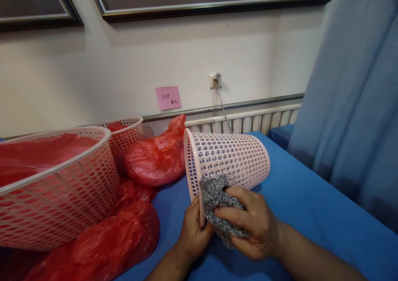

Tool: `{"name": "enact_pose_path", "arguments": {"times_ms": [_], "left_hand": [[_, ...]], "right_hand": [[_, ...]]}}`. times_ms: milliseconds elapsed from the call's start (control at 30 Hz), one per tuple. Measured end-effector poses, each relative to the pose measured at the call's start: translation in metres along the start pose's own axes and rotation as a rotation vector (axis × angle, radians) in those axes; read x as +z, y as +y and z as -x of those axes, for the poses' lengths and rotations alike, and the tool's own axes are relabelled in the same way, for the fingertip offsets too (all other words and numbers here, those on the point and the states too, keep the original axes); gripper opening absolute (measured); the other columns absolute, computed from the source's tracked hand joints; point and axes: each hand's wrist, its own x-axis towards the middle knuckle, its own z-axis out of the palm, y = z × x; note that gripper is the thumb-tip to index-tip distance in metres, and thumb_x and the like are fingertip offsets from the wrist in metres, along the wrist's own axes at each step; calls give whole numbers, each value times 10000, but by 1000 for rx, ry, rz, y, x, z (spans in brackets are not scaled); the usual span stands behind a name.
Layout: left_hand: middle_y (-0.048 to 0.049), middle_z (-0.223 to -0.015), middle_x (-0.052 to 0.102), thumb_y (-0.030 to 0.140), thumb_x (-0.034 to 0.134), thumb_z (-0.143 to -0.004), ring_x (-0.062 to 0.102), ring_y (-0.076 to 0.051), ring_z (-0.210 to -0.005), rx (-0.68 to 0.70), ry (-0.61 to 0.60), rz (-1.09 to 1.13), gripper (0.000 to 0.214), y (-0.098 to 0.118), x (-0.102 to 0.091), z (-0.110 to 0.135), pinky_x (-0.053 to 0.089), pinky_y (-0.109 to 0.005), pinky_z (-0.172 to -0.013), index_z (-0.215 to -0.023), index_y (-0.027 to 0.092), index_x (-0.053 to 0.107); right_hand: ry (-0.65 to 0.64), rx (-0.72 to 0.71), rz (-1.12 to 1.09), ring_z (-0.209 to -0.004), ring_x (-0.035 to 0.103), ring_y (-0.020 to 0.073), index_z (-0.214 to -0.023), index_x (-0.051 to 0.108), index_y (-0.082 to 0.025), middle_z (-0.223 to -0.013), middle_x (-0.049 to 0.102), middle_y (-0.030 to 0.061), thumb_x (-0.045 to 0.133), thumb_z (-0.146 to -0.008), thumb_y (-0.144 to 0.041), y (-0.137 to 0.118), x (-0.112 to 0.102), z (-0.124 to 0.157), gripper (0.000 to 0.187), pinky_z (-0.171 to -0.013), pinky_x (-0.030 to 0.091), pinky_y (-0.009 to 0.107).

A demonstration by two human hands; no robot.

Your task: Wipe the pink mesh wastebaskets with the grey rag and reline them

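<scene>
Head view — perforated pink basket lies sideways, left hand pinching rim, right hand clutching cloth.

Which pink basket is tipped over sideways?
The rightmost basket, with the speckled grey cloth against it, is tipped sideways. The front-left basket and the rear basket behind it stand upright, with red plastic inside.

Bags lie left of the held basket.

Below one pink paper note: three pale-pink perforated plastic baskets, one speckled grey cloth, two bare hands; above it, two dark-edged rectangular frames.
</scene>
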Motion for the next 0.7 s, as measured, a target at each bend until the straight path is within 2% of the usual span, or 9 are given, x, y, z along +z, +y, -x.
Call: {"name": "enact_pose_path", "arguments": {"times_ms": [100,167,233,300,367,433,467,533,700], "left_hand": [[-104,-971,732,487,569,-957,684,-240,-849,14,39,45,368,-1,-3,0,597,-402,-892,-1054,176,739],[-113,-1070,741,390,537,-992,703,-245,-947,6,43,25,315,-4,-4,-1,582,-397,-944,-1113,184,743],[-115,-1159,731,316,523,-1002,697,-250,-1054,21,16,-23,297,-7,-4,-2,562,-399,-995,-1182,195,726],[-114,-1215,715,269,525,-992,676,-251,-1118,75,-54,-99,306,-10,-3,-3,547,-404,-1023,-1233,205,702],[-113,-1213,709,226,528,-971,665,-249,-1116,117,-139,-189,315,-12,-1,-3,547,-408,-1020,-1238,210,693],[-112,-1173,711,176,533,-931,660,-251,-1077,129,-226,-275,320,-16,3,-2,559,-413,-990,-1200,208,703],[-113,-1161,710,149,537,-903,656,-255,-1059,123,-270,-312,330,-17,6,-1,566,-417,-970,-1180,205,709],[-121,-1178,702,93,538,-844,646,-270,-1049,105,-344,-381,378,-21,10,1,574,-434,-940,-1162,197,711],[-109,-1209,697,56,515,-841,625,-281,-1065,66,-370,-453,457,-20,14,0,554,-455,-949,-1217,236,701]], "right_hand": [[-15,-9,77,-977,642,247,-1257,618,-190,-1206,575,135,554,-798,-203,5,5,2,463,-761,597,380],[61,79,196,-1082,636,271,-1254,627,-203,-1285,565,143,564,-809,-191,20,4,8,449,-853,593,407],[211,290,338,-1167,618,285,-1221,657,-231,-1331,563,129,576,-810,-189,46,-4,17,421,-953,562,436],[382,588,440,-1155,627,290,-1162,699,-252,-1274,605,106,587,-799,-226,81,-17,27,381,-997,534,464],[508,891,434,-1073,652,308,-1104,728,-226,-1137,661,105,605,-771,-301,114,-30,36,363,-1001,520,516],[583,1038,388,-1025,659,317,-1081,734,-192,-1057,682,108,616,-749,-351,131,-36,40,386,-1003,508,551],[598,1025,372,-1032,657,316,-1082,732,-185,-1058,683,111,617,-751,-356,131,-35,39,390,-1011,503,553],[567,851,351,-1106,641,307,-1121,716,-194,-1137,663,115,607,-782,-319,112,-28,34,377,-1039,493,527],[255,241,167,-1273,572,282,-1282,624,-221,-1399,509,130,599,-809,-177,19,1,18,476,-1022,536,426]]}}
